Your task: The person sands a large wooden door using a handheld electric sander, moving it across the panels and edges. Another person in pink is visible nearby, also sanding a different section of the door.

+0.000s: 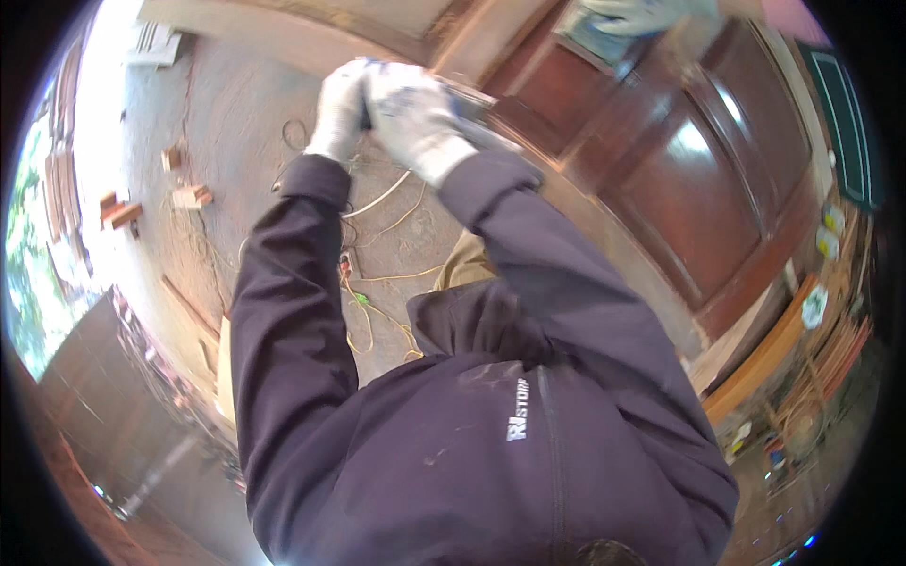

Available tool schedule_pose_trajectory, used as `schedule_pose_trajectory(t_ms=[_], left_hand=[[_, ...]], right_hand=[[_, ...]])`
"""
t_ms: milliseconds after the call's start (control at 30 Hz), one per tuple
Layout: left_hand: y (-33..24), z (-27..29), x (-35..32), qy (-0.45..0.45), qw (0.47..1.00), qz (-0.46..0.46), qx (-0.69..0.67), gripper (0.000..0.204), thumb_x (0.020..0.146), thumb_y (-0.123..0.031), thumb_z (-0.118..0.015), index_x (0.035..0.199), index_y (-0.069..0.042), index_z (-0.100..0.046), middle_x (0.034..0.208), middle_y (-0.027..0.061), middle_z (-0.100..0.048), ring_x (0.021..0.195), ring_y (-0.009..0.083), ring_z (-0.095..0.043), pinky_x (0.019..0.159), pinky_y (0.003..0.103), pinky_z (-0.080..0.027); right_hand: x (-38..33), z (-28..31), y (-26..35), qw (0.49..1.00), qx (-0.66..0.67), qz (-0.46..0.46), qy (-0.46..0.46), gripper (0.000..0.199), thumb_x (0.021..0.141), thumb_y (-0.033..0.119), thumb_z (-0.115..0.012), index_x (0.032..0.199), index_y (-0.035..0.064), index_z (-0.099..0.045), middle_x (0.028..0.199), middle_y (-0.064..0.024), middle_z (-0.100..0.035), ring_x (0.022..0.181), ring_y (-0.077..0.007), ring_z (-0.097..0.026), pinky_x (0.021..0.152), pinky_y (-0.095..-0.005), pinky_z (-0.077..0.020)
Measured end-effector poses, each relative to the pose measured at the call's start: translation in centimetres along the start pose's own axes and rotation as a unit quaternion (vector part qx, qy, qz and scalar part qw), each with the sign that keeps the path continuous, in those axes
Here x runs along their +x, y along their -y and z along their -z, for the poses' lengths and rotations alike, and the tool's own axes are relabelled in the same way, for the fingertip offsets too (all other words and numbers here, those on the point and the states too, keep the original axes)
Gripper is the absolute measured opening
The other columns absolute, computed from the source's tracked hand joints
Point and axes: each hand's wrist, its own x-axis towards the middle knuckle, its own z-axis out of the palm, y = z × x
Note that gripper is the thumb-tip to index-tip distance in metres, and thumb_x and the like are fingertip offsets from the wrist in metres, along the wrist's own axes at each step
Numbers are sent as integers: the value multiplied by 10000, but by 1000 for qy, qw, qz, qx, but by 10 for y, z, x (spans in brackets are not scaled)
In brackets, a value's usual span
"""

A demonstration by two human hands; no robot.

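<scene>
In white work gloves, my left hand (337,111) and my right hand (411,106) are close together at the near edge of a wooden door frame. Both are closed, fingers curled over the far side. A dark bit shows between them, but what they grip is hidden and blurred. Right beside my right hand, a greyish metal-looking piece (486,121) lies along the wood. The varnished reddish-brown panelled door (675,151) stretches off to the right. Below my hands hangs a pale cable or hose (379,195).
At the top right, another person's gloved hand (630,13) holds a grey-blue cloth or pad (595,42) on the door. Small wood blocks (192,197) sit on the concrete floor (222,104) at left. Yellow cords (382,316) trail near my legs. Timber strips (760,363) lie at right.
</scene>
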Motion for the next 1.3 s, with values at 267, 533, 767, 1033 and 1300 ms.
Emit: schedule_pose_trajectory(t_ms=[267,533,767,1033,1300], left_hand=[[5,-60,-47,103,980,165,-28,221,1028,-264,-554,1034,-84,-681,971,18,-695,877,143,-645,824,313,-517],[46,-272,-207,147,981,31,124,338,1006,-240,-537,1120,48,-672,1055,160,-726,959,221,-669,881,347,-516],[14,-472,-354,146,970,11,194,346,954,-324,-561,1046,-24,-708,1038,223,-709,1004,406,-673,898,460,-516],[-1,-576,-395,267,936,15,231,377,956,-369,-551,1018,-31,-706,1049,239,-698,1035,442,-643,923,493,-494],[20,-404,-265,136,983,-19,123,373,973,-289,-593,1148,29,-676,1074,171,-713,999,236,-657,908,364,-507]], right_hand=[[-95,25,-36,998,-44,-34,-2,533,784,311,-703,1214,22,-581,1025,-110,-653,957,-268,-646,815,-413,-515],[-320,127,-132,992,-24,-123,-10,746,763,408,-740,1341,-7,-518,1325,-172,-577,1208,-311,-570,1054,-430,-433],[-492,212,-217,976,-34,-208,-59,760,678,377,-833,1303,57,-543,1281,-155,-602,1159,-324,-588,1003,-439,-467],[-568,258,-270,951,-52,-294,-79,733,683,327,-856,1296,61,-556,1219,-147,-639,1159,-349,-606,977,-471,-489],[-391,187,-207,985,5,-131,-113,522,731,384,-782,1095,66,-585,1037,-104,-638,985,-283,-637,870,-439,-514]])
